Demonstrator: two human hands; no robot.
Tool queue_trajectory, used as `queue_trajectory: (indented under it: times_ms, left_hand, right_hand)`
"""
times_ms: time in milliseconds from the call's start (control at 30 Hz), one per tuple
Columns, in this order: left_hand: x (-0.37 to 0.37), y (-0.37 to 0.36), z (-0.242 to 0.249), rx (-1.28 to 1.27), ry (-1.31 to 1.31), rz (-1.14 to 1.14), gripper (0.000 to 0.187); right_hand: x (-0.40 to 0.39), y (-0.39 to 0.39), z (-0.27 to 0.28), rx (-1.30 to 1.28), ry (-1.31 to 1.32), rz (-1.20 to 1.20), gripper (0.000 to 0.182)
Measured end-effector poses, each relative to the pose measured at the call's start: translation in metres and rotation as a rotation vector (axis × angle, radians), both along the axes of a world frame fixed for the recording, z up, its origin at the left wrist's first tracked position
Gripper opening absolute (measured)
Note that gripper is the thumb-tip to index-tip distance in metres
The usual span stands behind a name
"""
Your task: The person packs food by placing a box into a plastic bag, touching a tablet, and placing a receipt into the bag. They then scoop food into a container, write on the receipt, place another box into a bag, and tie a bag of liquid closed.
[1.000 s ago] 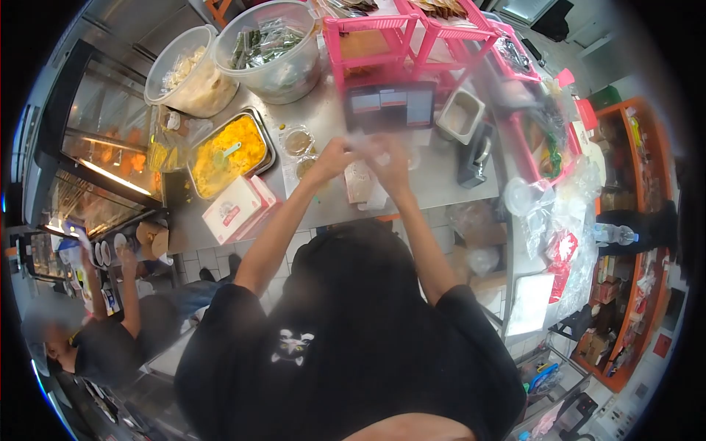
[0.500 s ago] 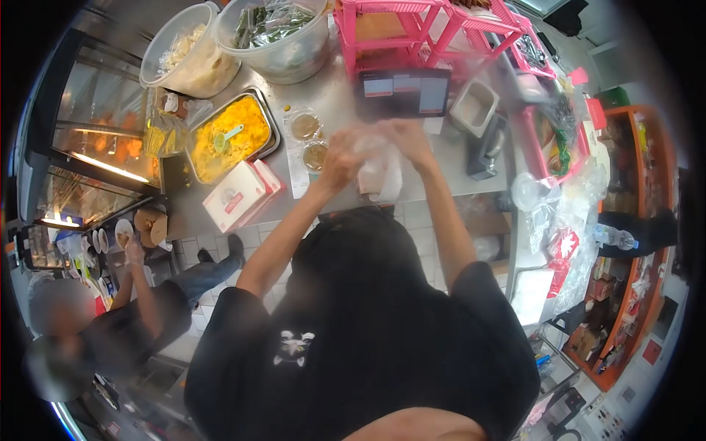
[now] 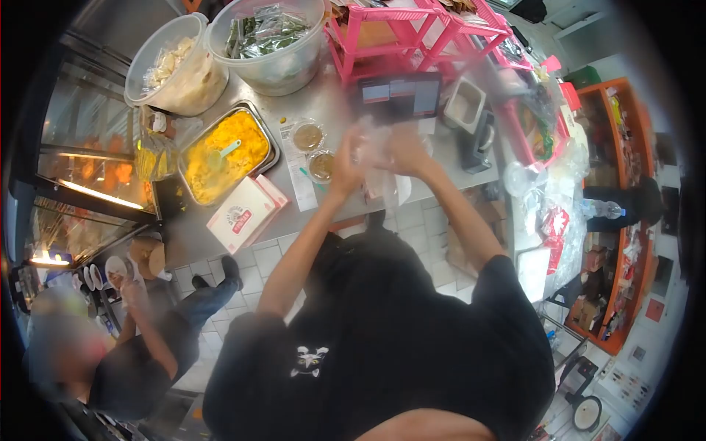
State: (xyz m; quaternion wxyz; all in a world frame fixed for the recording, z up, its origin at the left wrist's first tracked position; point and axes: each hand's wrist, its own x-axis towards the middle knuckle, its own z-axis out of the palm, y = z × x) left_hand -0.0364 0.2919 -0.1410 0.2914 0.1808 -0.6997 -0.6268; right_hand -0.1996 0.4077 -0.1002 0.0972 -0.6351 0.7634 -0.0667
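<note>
A thin, clear plastic bag [image 3: 376, 141] is bunched between my two hands over the front of the steel counter, and its loose end trails down past the counter edge. My left hand [image 3: 350, 160] is closed on the bag's left side. On the other side my right hand [image 3: 406, 153] grips it too; some fingers are blurred. Whatever the bag may contain I cannot make out. Just left of my left hand sit two lidded clear cups of brown sauce, one farther back [image 3: 307, 137] and one nearer [image 3: 321, 167]. A printed paper slip [image 3: 300, 184] lies beside them.
A screen [image 3: 401, 95] stands behind my hands, with a pink rack [image 3: 382, 48] beyond. Leftward are a metal tray [image 3: 273, 158] of yellow food, a white-and-pink box [image 3: 239, 217] and two large tubs [image 3: 283, 73]. A co-worker [image 3: 140, 345] works at lower left.
My hands have come closer together, and the bag between them is more bunched and raised. The head view has shifted slightly. The co-worker's hands stay near the same spot.
</note>
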Motion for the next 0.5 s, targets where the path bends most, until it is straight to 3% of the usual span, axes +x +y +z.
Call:
queue_trajectory:
  times_ms: [33,100,133,200,300,333,367,433,467,500]
  left_hand:
    - [-0.032,-0.012,-0.003,0.046,-0.063,0.134,0.063]
    - [-0.093,-0.035,-0.028,-0.188,-0.09,0.504,0.059]
    - [-0.111,-0.043,-0.039,-0.178,-0.081,0.499,0.059]
    - [-0.136,-0.053,-0.054,-0.254,-0.3,0.502,0.058]
    - [-0.14,-0.053,-0.065,-0.126,-0.219,0.352,0.059]
    - [-0.139,-0.062,-0.075,-0.022,-0.304,0.231,0.084]
    - [-0.132,-0.049,-0.076,-0.024,-0.335,0.241,0.084]
    - [-0.123,-0.044,-0.042,-0.317,-0.71,0.198,0.115]
    - [-0.118,-0.039,-0.025,-0.265,-0.738,0.171,0.13]
    - [-0.117,-0.035,-0.028,-0.268,-0.757,0.184,0.13]
  right_hand:
    - [0.002,0.004,-0.006,0.011,0.011,-0.002,0.057]
    - [0.003,0.015,-0.018,0.09,0.004,-0.111,0.044]
    - [0.003,0.022,-0.01,0.096,0.014,-0.116,0.044]
    - [0.002,0.043,0.02,0.089,-0.219,-0.298,0.041]
    - [0.014,0.091,0.048,-0.056,-0.258,-0.395,0.042]
    - [0.021,0.116,0.055,-0.123,-0.276,-0.523,0.041]
    - [0.027,0.153,0.06,-0.177,-0.318,-0.645,0.04]
    - [0.029,0.2,0.08,-0.274,-0.411,-0.705,0.038]
    - [0.027,0.228,0.082,-0.24,-0.476,-0.822,0.038]
    - [0.025,0.258,0.083,-0.198,-0.541,-0.942,0.037]
